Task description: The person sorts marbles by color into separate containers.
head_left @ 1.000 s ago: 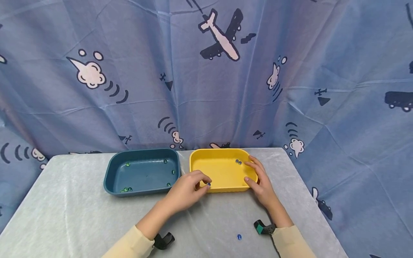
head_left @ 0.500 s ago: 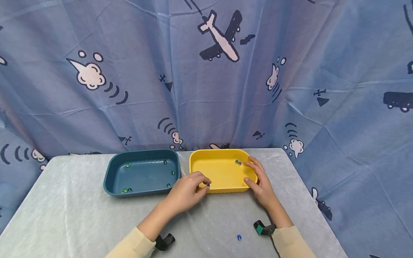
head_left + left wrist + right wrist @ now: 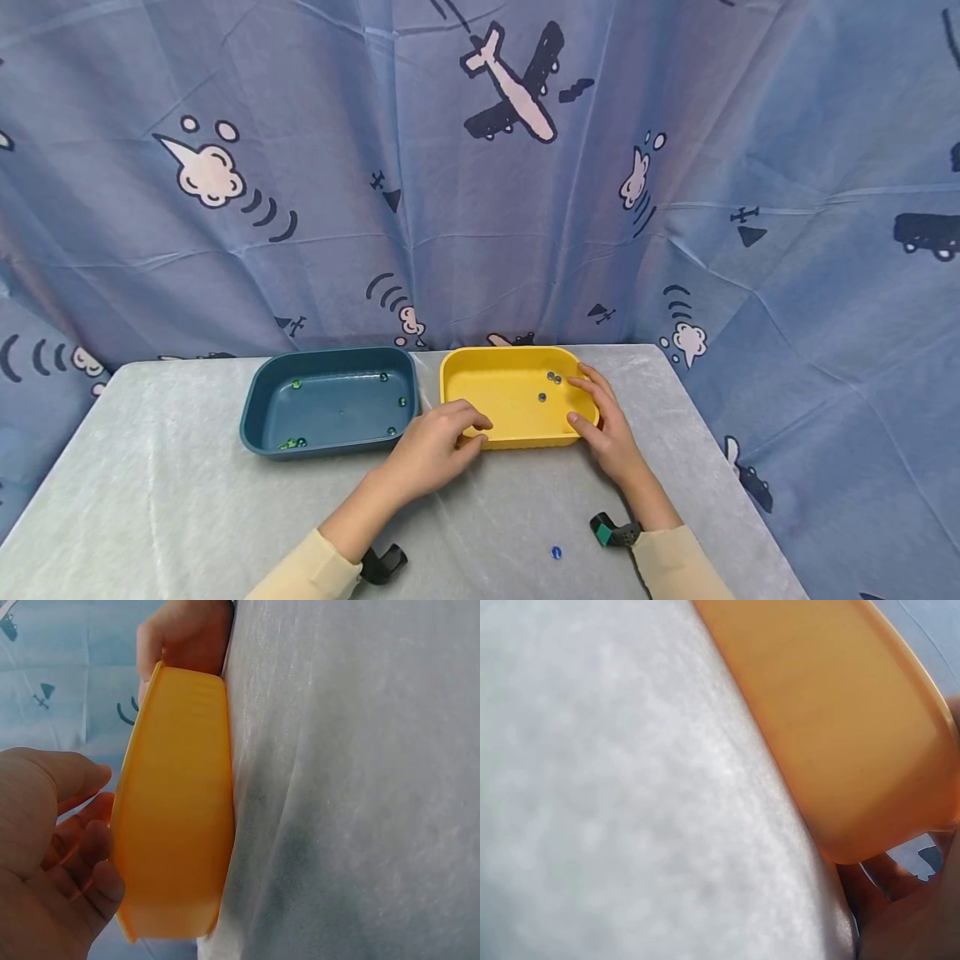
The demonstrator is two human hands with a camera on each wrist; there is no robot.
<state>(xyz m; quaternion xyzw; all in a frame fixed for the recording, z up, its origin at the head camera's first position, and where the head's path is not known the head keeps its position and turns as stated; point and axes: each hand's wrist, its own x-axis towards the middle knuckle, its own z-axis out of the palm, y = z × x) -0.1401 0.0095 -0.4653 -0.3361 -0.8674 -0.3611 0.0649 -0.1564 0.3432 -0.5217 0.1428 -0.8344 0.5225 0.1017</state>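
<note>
At the near left corner of the yellow tray (image 3: pixel 517 438), my left hand (image 3: pixel 438 446) hovers over the rim with thumb and fingertips apart, nothing between them. In the left wrist view the left hand (image 3: pixel 52 847) has bent fingers beside the tray wall (image 3: pixel 176 802). My right hand (image 3: pixel 611 433) holds the tray's right end, thumb and index finger over the rim. One blue marble (image 3: pixel 542 397) lies inside, apart from a pair of blue marbles (image 3: pixel 553 377) by the right wall. Another blue marble (image 3: pixel 556 552) rests on the table near the front.
Left of the yellow tray stands a dark teal tray (image 3: pixel 341 450) with several green marbles (image 3: pixel 297 384) in it. A pale grey cloth (image 3: pixel 187 500) covers the table. Behind hangs a blue printed curtain (image 3: pixel 322 167).
My left hand has let go of the blue marble it pinched, and a third one now lies in the yellow tray. The right hand stays in place.
</note>
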